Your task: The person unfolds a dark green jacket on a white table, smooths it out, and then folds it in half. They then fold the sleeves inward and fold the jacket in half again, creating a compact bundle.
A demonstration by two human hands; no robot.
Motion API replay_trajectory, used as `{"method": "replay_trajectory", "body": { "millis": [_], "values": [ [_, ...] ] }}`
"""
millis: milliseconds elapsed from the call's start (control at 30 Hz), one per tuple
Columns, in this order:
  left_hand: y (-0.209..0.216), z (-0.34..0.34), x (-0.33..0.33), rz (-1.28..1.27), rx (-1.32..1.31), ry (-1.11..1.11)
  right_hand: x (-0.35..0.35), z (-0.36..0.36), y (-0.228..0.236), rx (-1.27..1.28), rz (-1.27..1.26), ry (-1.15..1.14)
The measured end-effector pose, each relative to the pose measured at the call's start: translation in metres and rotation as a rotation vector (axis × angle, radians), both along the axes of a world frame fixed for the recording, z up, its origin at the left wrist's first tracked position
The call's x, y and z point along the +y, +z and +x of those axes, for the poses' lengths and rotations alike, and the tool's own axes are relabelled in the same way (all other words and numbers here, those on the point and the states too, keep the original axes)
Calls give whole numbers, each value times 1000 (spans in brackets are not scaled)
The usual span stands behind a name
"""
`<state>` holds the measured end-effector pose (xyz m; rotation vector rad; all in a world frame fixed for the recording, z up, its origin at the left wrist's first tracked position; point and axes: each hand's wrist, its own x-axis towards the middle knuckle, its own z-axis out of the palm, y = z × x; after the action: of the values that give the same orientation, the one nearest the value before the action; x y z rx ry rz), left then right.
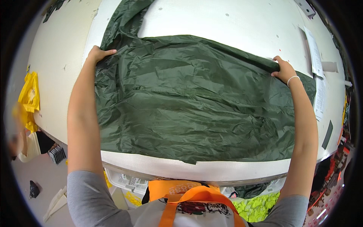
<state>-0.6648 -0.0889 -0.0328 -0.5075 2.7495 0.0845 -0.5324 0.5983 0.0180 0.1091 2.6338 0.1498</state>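
A large sheet of thin, crinkled dark green fabric [196, 98] lies spread over the white table in front of me. From its upper left corner, a narrower length of the same fabric runs to the far edge of view. My left hand [101, 54] holds the left border, thumb stretched over the top and the other fingers partly hidden. At the far right edge, my right hand [284, 71], with a beaded bracelet at the wrist, pinches the folded rim between thumb and fingers. Whether the fabric is a whole garment I cannot tell.
The white table [227, 22] curves around the fabric. Printed papers [313, 53] lie at the right, near a dark strip [327, 134]. A yellow bag [30, 98] hangs at the left edge, with another person beside it. Bright yellow-green material [257, 207] sits below the near edge.
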Motion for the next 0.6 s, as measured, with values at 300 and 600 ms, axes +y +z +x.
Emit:
{"method": "replay_trajectory", "body": {
  "millis": [300,600],
  "values": [
    [86,176,-30,7,841,-282,65,191,80,636,70,324],
    [1,389,-126,54,435,-467,26,401,13,348,167,-3]
  ]
}}
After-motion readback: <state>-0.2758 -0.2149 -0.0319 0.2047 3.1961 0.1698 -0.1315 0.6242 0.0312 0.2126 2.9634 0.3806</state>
